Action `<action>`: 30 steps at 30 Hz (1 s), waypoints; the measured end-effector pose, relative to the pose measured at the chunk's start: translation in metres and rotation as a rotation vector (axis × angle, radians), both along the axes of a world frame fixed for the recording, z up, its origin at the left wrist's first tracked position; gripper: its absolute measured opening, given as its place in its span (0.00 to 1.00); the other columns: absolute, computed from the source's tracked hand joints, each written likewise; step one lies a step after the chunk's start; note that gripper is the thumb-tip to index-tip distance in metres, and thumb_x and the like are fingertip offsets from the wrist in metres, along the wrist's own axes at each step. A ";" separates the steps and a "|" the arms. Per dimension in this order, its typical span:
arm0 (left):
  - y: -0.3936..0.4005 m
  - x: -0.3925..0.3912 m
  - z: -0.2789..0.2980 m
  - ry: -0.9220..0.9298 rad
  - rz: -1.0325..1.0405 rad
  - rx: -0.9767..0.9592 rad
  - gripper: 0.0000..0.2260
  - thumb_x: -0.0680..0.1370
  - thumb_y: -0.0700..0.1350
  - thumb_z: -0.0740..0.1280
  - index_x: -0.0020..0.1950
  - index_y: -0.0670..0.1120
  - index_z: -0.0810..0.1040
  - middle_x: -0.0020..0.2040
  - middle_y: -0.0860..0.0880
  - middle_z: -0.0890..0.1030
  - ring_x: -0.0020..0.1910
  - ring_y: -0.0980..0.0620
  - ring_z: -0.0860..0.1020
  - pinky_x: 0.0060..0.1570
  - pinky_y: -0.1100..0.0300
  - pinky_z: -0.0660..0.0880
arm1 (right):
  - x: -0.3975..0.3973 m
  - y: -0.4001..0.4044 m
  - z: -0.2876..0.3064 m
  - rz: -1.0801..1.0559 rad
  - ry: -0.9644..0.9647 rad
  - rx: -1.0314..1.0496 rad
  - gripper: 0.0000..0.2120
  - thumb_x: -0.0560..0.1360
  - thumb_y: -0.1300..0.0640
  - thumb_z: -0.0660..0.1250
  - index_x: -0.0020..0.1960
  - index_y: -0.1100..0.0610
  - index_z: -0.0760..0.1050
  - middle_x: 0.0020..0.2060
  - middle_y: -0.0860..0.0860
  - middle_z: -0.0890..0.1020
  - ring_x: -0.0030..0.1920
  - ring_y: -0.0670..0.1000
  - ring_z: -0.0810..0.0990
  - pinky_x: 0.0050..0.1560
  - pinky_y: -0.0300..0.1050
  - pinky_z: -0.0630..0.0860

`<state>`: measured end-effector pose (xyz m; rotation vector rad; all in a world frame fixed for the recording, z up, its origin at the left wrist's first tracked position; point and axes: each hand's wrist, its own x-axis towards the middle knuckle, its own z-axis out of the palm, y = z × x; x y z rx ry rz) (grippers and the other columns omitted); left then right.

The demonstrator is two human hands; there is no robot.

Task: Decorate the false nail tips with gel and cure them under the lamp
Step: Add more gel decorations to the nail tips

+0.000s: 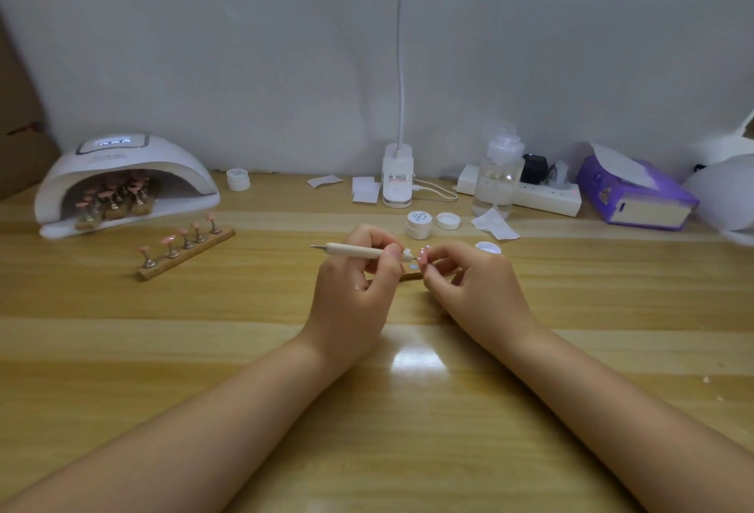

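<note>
My left hand (pixel 359 280) grips a cream dotting pen (pixel 355 250), its tip pointing right at a pink nail tip (pixel 423 256) with white dots. My right hand (pixel 473 280) pinches that nail tip on its stand. Beneath my hands lies a wooden holder strip (pixel 412 276), mostly hidden. A second wooden holder (pixel 185 253) with several pink nail tips lies to the left. The white curing lamp (pixel 122 178) at the far left holds more strips of pink tips inside. A white gel jar (pixel 419 224) stands open just behind my hands, its lid (pixel 448 221) beside it.
A desk lamp base (pixel 398 178) stands at the back centre, with a clear pump bottle (pixel 498 169), a power strip (pixel 526 190) and a purple tissue pack (pixel 636 194) to its right. Another small jar (pixel 238 178) and paper wipes (pixel 494 223) lie on the wooden table (pixel 245 349).
</note>
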<state>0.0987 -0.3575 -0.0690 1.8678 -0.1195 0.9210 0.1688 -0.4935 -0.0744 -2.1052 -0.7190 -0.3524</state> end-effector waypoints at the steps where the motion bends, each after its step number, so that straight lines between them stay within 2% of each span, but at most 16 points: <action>1: 0.000 0.000 0.000 0.005 -0.002 0.001 0.05 0.76 0.44 0.61 0.41 0.49 0.74 0.34 0.48 0.79 0.35 0.49 0.78 0.38 0.49 0.74 | 0.000 0.000 -0.001 0.002 0.004 0.007 0.04 0.73 0.58 0.69 0.44 0.50 0.80 0.33 0.43 0.80 0.27 0.40 0.74 0.37 0.44 0.75; 6: 0.001 0.000 0.000 0.018 0.008 0.025 0.05 0.76 0.45 0.62 0.41 0.52 0.75 0.34 0.48 0.79 0.35 0.49 0.78 0.37 0.51 0.74 | 0.000 0.000 -0.002 0.002 -0.019 0.011 0.04 0.72 0.59 0.69 0.44 0.51 0.81 0.33 0.42 0.80 0.28 0.36 0.75 0.36 0.39 0.73; 15: 0.001 0.002 -0.002 0.026 0.007 0.011 0.05 0.76 0.45 0.62 0.42 0.48 0.75 0.33 0.49 0.79 0.35 0.53 0.78 0.35 0.58 0.74 | -0.001 0.000 -0.003 0.003 -0.064 0.004 0.04 0.72 0.60 0.70 0.44 0.53 0.82 0.31 0.40 0.78 0.29 0.33 0.74 0.34 0.36 0.68; 23: 0.001 0.002 -0.002 0.034 0.009 0.016 0.06 0.76 0.45 0.62 0.42 0.47 0.76 0.33 0.48 0.79 0.35 0.48 0.78 0.36 0.53 0.73 | -0.001 0.000 -0.002 0.014 -0.063 0.004 0.03 0.73 0.59 0.69 0.45 0.54 0.82 0.33 0.44 0.81 0.30 0.34 0.74 0.36 0.40 0.73; 30: 0.001 0.003 -0.003 0.036 0.013 0.026 0.06 0.76 0.45 0.62 0.42 0.47 0.76 0.34 0.47 0.79 0.35 0.50 0.78 0.37 0.52 0.73 | 0.000 0.000 -0.004 0.011 -0.080 -0.004 0.03 0.73 0.58 0.70 0.45 0.53 0.82 0.34 0.45 0.82 0.29 0.36 0.74 0.36 0.40 0.73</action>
